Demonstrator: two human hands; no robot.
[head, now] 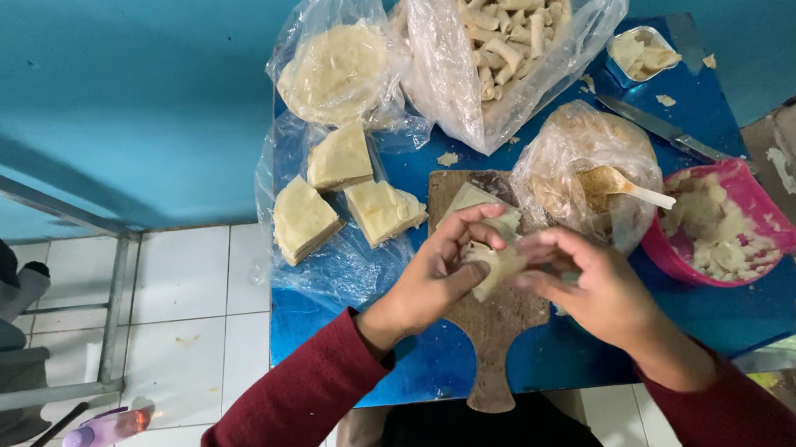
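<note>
Both hands meet over a wooden cutting board (493, 327) on a small blue table (432, 358). My left hand (443, 273) and my right hand (587, 282) pinch a pale dough wrapper (499, 264) being folded between the fingers. Another wrapper sheet (465, 200) lies flat on the board just behind. Both arms wear dark red sleeves.
Three stacks of triangular wrappers (347, 191) lie on plastic at the left. Behind are a bag of round wrappers (338, 70), a bag of finished rolls (509, 15), a bag with a white spoon (626, 187), a knife (659, 127) and a pink bowl of filling (719, 229). A purple bottle (104, 429) lies on the tiled floor.
</note>
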